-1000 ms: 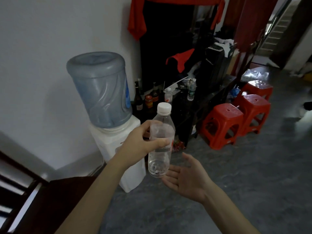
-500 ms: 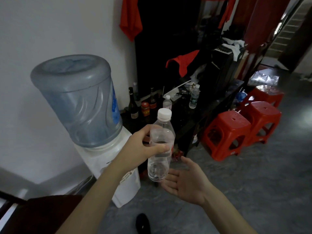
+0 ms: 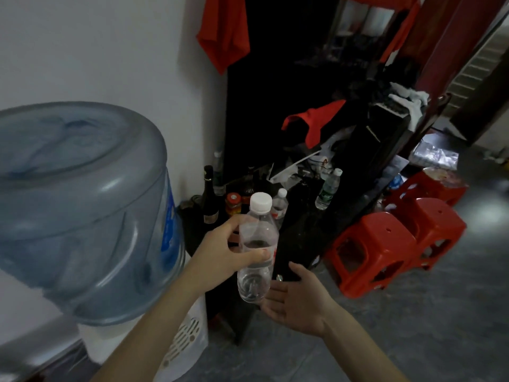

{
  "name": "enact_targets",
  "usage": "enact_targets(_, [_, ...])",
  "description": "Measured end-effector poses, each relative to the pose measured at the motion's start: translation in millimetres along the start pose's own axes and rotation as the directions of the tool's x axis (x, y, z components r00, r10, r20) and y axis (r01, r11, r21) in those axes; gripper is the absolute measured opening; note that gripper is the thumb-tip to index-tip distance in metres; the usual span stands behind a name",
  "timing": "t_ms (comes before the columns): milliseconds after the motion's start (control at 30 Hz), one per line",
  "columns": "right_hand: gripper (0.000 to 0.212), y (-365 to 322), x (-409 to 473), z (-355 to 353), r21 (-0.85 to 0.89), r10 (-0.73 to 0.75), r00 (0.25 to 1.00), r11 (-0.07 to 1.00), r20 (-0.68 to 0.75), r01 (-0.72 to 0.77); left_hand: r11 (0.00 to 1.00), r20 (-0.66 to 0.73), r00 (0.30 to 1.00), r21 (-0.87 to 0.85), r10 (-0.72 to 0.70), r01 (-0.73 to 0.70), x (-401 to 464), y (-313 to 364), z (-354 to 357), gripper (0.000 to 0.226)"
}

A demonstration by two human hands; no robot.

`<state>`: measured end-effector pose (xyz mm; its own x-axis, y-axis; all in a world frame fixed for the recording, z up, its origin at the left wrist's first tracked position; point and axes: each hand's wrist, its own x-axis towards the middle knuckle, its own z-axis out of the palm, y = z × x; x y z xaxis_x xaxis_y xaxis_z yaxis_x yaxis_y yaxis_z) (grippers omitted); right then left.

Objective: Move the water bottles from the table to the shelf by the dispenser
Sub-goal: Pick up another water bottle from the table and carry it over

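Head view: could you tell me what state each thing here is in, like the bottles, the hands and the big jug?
Held water bottle: capped, upright, partly full.
Left hand: grips the held water bottle's middle.
Right hand: palm up, fingers relaxed, just below the bottle's base.
Dispenser jug: inverted on the dispenser.
Green-label bottle: capped, standing on the shelf.
Red stools: upright on the floor.

Two bare forearms, no sleeves in view; hands, left (image 3: 220, 256) and right (image 3: 296, 301), ungloved.

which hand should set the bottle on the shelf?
Left. The left hand already grips the water bottle upright, facing the shelf. The right hand is open below it, holding nothing.
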<state>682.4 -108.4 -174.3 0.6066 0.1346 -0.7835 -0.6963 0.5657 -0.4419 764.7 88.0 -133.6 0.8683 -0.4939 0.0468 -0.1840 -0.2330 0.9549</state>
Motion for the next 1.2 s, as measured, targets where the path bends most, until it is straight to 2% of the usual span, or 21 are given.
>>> enact_targets(133, [0.072, -32, 38, 4, 0.024, 0.037, 0.999, 0.999, -0.002, -0.037, 1.0, -0.013, 1.0, -0.022, -0.008, 0.008, 39, -18, -8, 0.057])
enact_targets(300, [0.075, -62, 85, -2, 0.02, 0.091, 0.995, 0.996, -0.052, -0.09, 0.996, -0.028, 0.998, -0.066, -0.057, 0.055, 72, -44, -7, 0.065])
enact_targets(467, [0.072, -91, 135, -18, -0.001, 0.176, 0.984, 0.984, 0.009, -0.176, 0.991, -0.07, 0.99, -0.057, -0.122, 0.118, 105, -65, -3, 0.064])
enact_targets(767, [0.068, -132, 222, -30, 0.028, 0.345, 0.938, 0.938, 0.031, -0.346, 0.964, -0.124, 0.957, 0.011, -0.261, 0.264, 172, -100, 11, 0.061])
enact_targets(1033, [0.065, -151, 276, -46, 0.116, 0.397, 0.917, 0.913, -0.036, -0.391, 0.932, -0.128, 0.934, 0.099, -0.335, 0.348, 213, -140, 38, 0.061])
enact_targets(1200, [0.057, -155, 307, -48, 0.165, 0.354, 0.934, 0.925, -0.052, -0.342, 0.919, -0.119, 0.931, 0.161, -0.344, 0.36, 232, -168, 46, 0.061])
